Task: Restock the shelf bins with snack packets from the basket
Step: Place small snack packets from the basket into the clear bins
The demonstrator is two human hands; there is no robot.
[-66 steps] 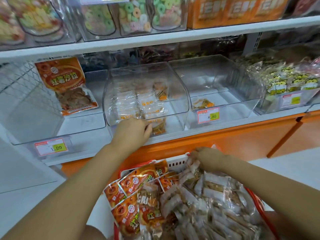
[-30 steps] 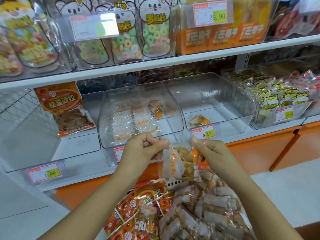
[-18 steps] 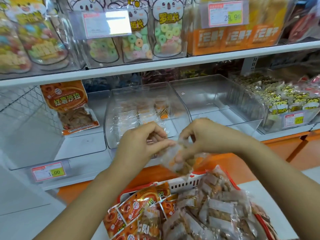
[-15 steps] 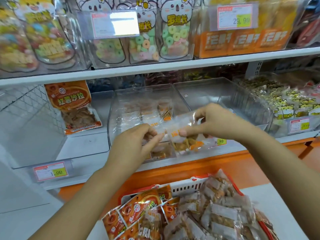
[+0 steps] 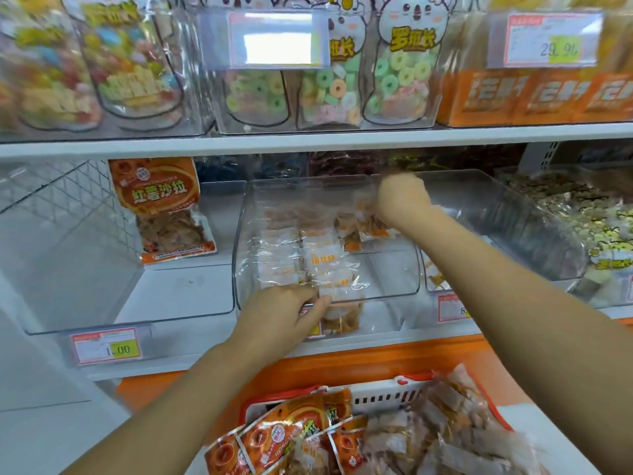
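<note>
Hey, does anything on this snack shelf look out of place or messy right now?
Nothing spilled or torn. The one oddity: a single orange packet stands alone, slightly askew, in the left bin, while the middle bin holds flat rows of clear packets.

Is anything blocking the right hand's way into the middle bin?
Nothing visible does. The right hand is over the back of the open-topped bin, just above the packets lying there. The shelf overhead sits clear of it. Blur hides whether the hand holds a packet.
</note>
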